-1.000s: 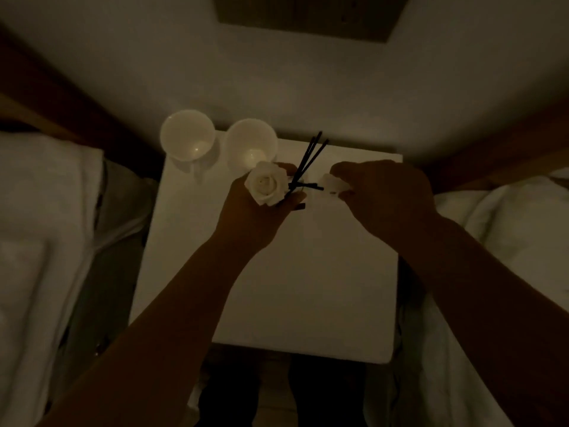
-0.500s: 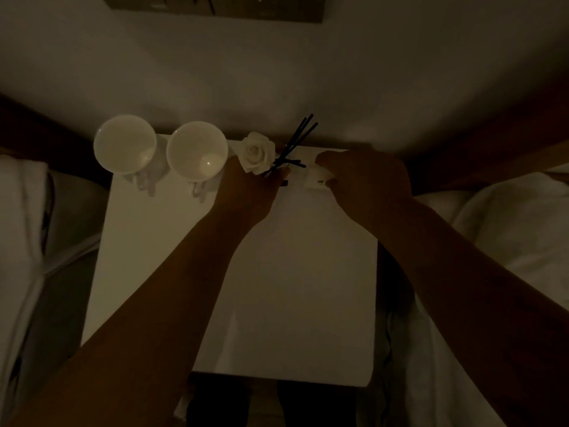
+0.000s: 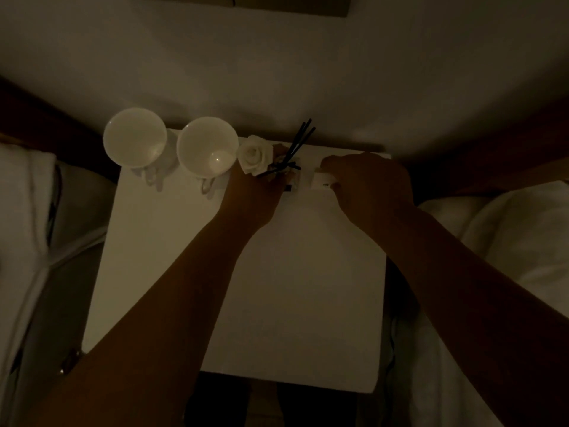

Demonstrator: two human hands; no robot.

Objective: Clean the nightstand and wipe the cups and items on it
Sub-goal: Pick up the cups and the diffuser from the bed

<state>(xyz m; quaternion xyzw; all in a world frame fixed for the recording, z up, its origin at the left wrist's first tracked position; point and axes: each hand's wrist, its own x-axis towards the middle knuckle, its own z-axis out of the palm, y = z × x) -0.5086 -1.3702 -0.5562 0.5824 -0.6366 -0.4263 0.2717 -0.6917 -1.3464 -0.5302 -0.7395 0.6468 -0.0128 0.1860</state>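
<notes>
The room is dim. A white square nightstand point(image 3: 277, 303) fills the middle of the view. Two white cups stand at its back left, one point(image 3: 135, 140) at the corner and the other point(image 3: 207, 146) to its right. My left hand point(image 3: 252, 195) grips a small diffuser with a white rose point(image 3: 254, 154) and dark reed sticks point(image 3: 298, 140) near the back edge, just right of the cups. My right hand point(image 3: 366, 183) is closed on a small white wipe or cloth point(image 3: 323, 180) resting on the tabletop beside the diffuser.
White bedding lies on both sides, left point(image 3: 24, 226) and right point(image 3: 508, 241). A pale wall point(image 3: 277, 72) rises behind the nightstand, with a dark panel point(image 3: 246, 1) at the top. My feet show dimly below the front edge.
My left hand carried the rose diffuser from mid-table toward the back edge next to the cups. My right hand followed with the white wipe and now rests it on the tabletop.
</notes>
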